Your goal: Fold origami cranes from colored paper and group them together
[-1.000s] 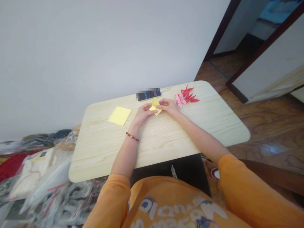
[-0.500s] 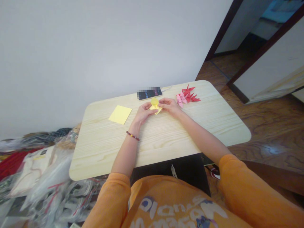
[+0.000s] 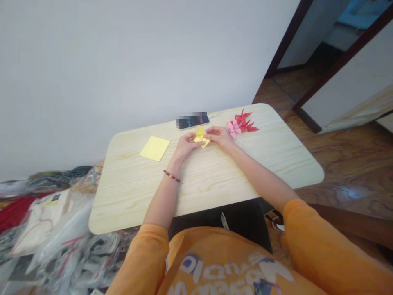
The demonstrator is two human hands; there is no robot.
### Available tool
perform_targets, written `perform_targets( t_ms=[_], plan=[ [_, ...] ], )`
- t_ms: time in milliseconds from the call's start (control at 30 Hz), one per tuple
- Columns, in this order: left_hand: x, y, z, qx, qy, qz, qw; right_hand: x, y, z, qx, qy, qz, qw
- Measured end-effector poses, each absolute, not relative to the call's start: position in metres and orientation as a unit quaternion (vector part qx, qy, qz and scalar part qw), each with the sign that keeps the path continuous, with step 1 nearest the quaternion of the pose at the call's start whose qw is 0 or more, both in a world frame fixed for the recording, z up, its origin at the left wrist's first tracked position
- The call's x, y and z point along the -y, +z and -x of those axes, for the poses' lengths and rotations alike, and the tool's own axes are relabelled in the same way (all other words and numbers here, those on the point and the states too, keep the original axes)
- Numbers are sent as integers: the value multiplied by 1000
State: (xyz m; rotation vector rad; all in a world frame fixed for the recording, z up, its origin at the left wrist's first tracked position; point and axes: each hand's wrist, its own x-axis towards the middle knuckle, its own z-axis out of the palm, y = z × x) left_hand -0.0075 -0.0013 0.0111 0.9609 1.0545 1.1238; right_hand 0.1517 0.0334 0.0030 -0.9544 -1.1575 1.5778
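Observation:
Between my hands is a partly folded piece of yellow origami paper (image 3: 200,131), with one flap standing up at the far side. My left hand (image 3: 186,146) pinches its left side, the thumb lying across the front. From the right, my right hand (image 3: 220,136) grips the other edge with thumb and fingers. The exact creases under the fingertips are too small to make out. Left of my hands a flat yellow paper square (image 3: 155,148) lies on the table.
The pale wooden table (image 3: 129,192) stands against a white wall. A phone (image 3: 193,121) with a cable lies at its back edge. To the right sit a pink folded paper piece (image 3: 234,129) and several red ones (image 3: 245,122). Plastic-bagged items (image 3: 92,254) crowd the floor at left.
Both hands stay almost in place on the yellow paper. Its near corner and my thumbs have shifted very slightly; nothing was let go.

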Motion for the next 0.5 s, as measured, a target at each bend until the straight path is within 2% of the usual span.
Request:
perform_targets(
  t_ms=[500],
  plan=[
    [4,14,2,-483,504,-476,536,-35,-1,-152,480,624,390,477]
  ],
)
